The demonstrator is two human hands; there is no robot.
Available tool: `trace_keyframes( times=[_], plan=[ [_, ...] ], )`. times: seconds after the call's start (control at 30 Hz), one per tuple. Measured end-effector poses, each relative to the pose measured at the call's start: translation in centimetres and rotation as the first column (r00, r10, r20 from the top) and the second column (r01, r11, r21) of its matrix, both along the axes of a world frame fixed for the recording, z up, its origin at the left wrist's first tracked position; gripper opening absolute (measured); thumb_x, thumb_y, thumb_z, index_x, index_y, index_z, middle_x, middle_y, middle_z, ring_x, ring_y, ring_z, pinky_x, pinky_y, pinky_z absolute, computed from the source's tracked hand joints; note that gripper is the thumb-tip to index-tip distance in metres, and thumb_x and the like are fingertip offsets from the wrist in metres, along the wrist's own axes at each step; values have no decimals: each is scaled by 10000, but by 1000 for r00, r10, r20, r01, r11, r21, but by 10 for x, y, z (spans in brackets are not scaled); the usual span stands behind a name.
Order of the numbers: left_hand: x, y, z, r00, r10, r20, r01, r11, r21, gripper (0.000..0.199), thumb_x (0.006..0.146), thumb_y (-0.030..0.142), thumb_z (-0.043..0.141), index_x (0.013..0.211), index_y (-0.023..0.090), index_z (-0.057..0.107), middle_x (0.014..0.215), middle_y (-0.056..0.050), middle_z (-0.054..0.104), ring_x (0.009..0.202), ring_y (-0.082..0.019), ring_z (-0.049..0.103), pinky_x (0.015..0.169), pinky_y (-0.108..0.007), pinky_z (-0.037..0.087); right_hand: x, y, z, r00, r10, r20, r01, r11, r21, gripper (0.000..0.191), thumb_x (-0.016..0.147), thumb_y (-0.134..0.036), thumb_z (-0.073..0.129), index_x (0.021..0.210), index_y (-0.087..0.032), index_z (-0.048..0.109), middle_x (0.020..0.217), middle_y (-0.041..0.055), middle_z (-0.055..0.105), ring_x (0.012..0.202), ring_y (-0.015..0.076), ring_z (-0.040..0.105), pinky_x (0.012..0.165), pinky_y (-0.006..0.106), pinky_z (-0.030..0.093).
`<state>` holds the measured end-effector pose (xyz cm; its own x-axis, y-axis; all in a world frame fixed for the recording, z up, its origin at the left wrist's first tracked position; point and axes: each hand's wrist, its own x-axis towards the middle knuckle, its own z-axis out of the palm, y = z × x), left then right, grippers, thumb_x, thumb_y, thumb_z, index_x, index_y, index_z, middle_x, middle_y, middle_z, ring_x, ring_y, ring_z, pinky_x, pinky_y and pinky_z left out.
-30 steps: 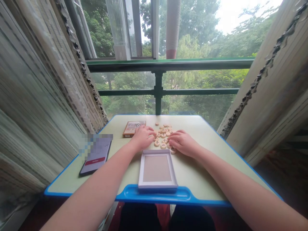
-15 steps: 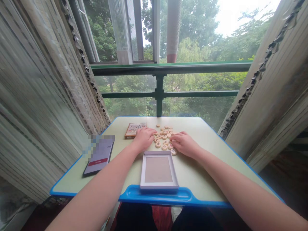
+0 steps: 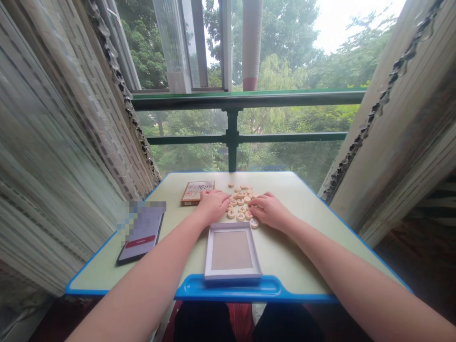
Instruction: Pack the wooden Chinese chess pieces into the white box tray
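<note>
Several round wooden xiangqi pieces (image 3: 241,216) with painted characters lie in a loose pile on the table, some resting on others. At the pile's left side, my left hand (image 3: 213,205) is open, palm down, with its fingertips touching or just over the pieces there. My right hand (image 3: 270,210) rests at the right side, fingers apart and slightly bent against the pieces. Its fingers and palm hide part of that edge. Nearer to me is an open, shallow white box tray (image 3: 232,274) with a plain brownish bottom.
A printed box lid (image 3: 188,192) lies beyond my left hand. On the left of the table (image 3: 302,270) is a phone (image 3: 142,240), partly blurred out. The table has a blue rim and a front groove (image 3: 274,286). Curtains (image 3: 71,118) hang at both sides; a green railing (image 3: 285,98) stands behind.
The whole view has shifted slightly, so everything sits a little further left. Both hands stay at the pile's sides, with hardly any movement against the pieces.
</note>
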<state>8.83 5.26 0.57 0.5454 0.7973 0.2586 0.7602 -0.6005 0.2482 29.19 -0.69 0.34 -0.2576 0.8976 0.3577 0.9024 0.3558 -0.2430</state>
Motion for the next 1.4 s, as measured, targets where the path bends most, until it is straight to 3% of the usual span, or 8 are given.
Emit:
trace_keyframes(
  times=[0.27,0.47,0.7,0.87,1.0,1.07,1.2,1.4],
  plan=[
    [0,2,-4,1000,3,20,-4,1000,5,341,847,249,349,930,235,680,1127,-50,629,1115,-245,475,947,-426,274,-3,-2,2,998,-22,-56,22,1000,-10,179,801,-283,519,845,-211,676,771,32,683,838,201,532,783,331,407],
    [-1,5,-1,999,6,52,-4,1000,-22,365,872,304,327,919,221,679,1009,-61,670,1042,-240,520,929,-419,294,-3,0,0,990,-32,-134,36,999,22,165,757,-216,566,882,-201,672,849,36,662,840,191,513,804,325,403],
    [0,9,-5,994,14,104,-15,1000,10,335,864,303,382,1014,202,663,1049,-82,659,1020,-231,530,916,-383,337,-1,5,-5,992,-55,-115,61,997,50,122,746,-228,615,837,-224,696,840,45,645,815,186,497,802,320,409],
    [1,9,-6,996,-60,66,62,998,-15,283,841,269,429,936,230,693,984,-65,676,1020,-228,534,917,-382,314,-2,4,-7,993,-40,-112,42,999,12,174,722,-184,600,825,-242,727,889,36,669,846,192,504,821,320,408],
    [1,8,-4,994,-35,107,37,999,-21,237,816,292,479,862,231,704,939,-54,683,1005,-224,542,933,-404,272,-2,1,-3,995,-20,-98,19,1000,-14,228,734,-167,537,825,-245,731,921,23,676,856,186,516,839,323,396],
    [2,7,-3,991,-18,129,22,999,-28,219,805,285,494,841,227,703,920,-50,689,984,-220,550,930,-413,263,0,0,1,993,-72,-93,72,997,0,244,747,-174,509,845,-236,725,924,26,674,866,189,523,827,314,397],
    [3,6,-2,987,-13,158,15,1000,-11,175,780,260,535,838,223,695,922,-42,693,980,-221,549,923,-408,270,8,-2,6,957,-290,-14,290,956,32,249,764,-225,481,866,-215,708,895,67,673,836,213,545,728,311,402],
    [4,5,-2,974,-28,225,21,999,32,218,752,192,566,934,234,678,938,-26,679,962,-215,560,909,-402,306,8,-4,7,912,-408,36,409,903,-129,191,758,-273,499,757,-228,685,810,51,691,701,185,586,553,262,346]
  ],
)
